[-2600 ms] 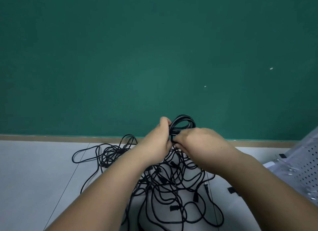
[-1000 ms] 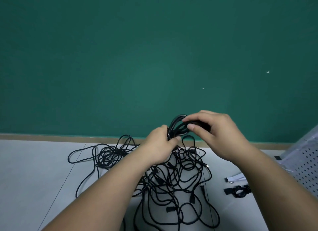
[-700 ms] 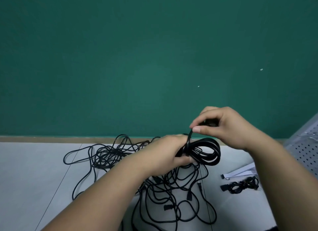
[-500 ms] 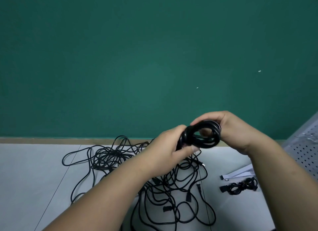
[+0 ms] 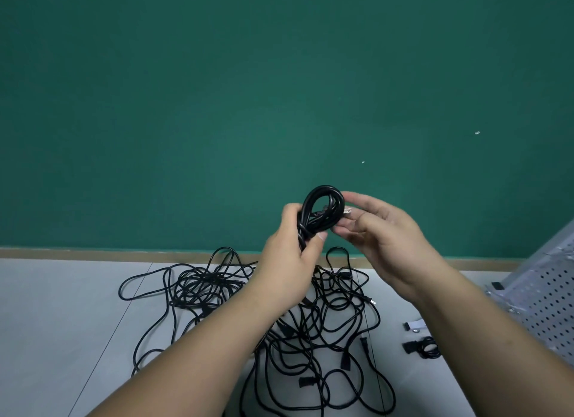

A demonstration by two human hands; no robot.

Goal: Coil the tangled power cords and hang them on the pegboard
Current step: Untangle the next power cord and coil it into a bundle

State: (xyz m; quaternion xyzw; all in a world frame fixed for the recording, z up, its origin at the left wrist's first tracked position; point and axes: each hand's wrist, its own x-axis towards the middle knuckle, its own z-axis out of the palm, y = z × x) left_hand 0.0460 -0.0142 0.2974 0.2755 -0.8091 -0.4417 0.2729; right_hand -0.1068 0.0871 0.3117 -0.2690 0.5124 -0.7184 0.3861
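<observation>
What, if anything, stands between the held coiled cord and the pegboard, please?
Nothing visible does. The left hand holds the coiled cord aloft, the pegboard is at the right edge, and only a small bundled cord lies on the floor beneath that path.

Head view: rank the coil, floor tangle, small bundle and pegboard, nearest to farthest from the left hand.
1. coil: gripped in the left hand.
2. tangle: spread just below that hand.
3. small bundle: lower right, apart from the tangle.
4. pegboard: far right edge.
</observation>
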